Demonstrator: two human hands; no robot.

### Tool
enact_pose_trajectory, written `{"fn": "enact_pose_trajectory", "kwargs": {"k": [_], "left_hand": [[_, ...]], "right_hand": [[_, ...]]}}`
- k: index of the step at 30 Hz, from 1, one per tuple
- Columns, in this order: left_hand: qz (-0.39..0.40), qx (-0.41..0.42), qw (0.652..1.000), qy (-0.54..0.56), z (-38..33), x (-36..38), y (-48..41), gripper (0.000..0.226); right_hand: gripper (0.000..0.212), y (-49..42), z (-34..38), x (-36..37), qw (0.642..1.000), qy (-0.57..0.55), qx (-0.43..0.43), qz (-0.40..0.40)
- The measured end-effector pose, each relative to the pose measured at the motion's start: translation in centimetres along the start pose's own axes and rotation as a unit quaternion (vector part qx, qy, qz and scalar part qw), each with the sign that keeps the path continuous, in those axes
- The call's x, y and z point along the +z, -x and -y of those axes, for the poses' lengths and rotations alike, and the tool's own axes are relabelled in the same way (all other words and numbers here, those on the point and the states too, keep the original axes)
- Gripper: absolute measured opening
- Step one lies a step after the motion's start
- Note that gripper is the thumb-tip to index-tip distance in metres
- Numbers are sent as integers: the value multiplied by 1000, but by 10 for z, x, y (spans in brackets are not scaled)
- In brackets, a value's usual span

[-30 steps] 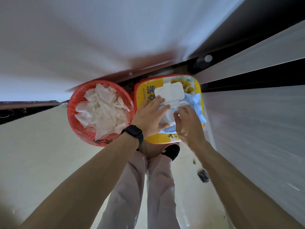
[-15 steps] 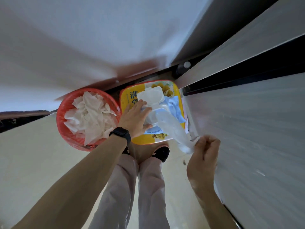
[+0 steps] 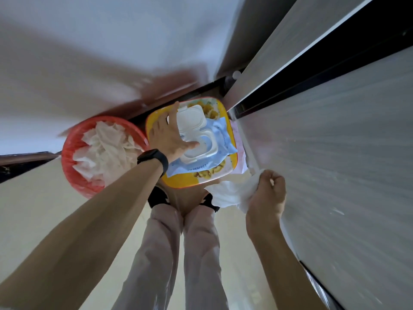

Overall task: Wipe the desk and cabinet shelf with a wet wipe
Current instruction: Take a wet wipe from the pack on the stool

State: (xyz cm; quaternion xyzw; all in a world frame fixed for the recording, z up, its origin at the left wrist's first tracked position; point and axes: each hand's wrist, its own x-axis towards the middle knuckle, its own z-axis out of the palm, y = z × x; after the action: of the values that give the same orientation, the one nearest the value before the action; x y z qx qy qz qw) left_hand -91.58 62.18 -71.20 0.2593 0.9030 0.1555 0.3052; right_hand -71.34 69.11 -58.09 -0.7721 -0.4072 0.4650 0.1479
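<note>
A blue pack of wet wipes (image 3: pixel 220 139) with a white flip lid lies on a yellow tray (image 3: pixel 210 179). The lid stands open. My left hand (image 3: pixel 168 135) rests on the pack, fingers spread straight, the thumb on the white dispenser frame. My right hand (image 3: pixel 267 193) grips a crumpled white wet wipe (image 3: pixel 228 194), held clear of the pack, close to the grey cabinet front (image 3: pixel 335 153) on the right.
A red basket (image 3: pixel 73 166) full of used white wipes stands left of the tray. My legs and dark shoes are below the tray on a pale floor. A dark gap between cabinet panels (image 3: pixel 312 70) runs along the upper right.
My right hand pulled a wipe out of the pack and drew it down and right until it came free. My left hand stayed on the pack, its fingers now reaching toward the lid.
</note>
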Motion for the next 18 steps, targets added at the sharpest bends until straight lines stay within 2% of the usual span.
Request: {"fn": "enact_pose_trajectory", "kwargs": {"k": [4,8,11,14,16,18], "left_hand": [[-30,27,997,-58,-7,11,1,117],[-47,93,985,-140,-14,14,0,107],[-65,126,977,-159,-20,10,4,91],[-88,203,966,-132,-22,6,23,69],[-72,261,955,-119,-17,9,40,59],[-20,294,946,-134,-7,19,56,57]], "right_hand": [[23,-3,0,-3,1000,-11,0,8],[22,-5,-1,-3,1000,5,-5,13],[22,-5,-2,-1,1000,9,0,13],[22,-3,-3,0,1000,11,5,13],[21,-2,-4,0,1000,12,6,14],[20,-3,-6,0,1000,17,1,14]]}}
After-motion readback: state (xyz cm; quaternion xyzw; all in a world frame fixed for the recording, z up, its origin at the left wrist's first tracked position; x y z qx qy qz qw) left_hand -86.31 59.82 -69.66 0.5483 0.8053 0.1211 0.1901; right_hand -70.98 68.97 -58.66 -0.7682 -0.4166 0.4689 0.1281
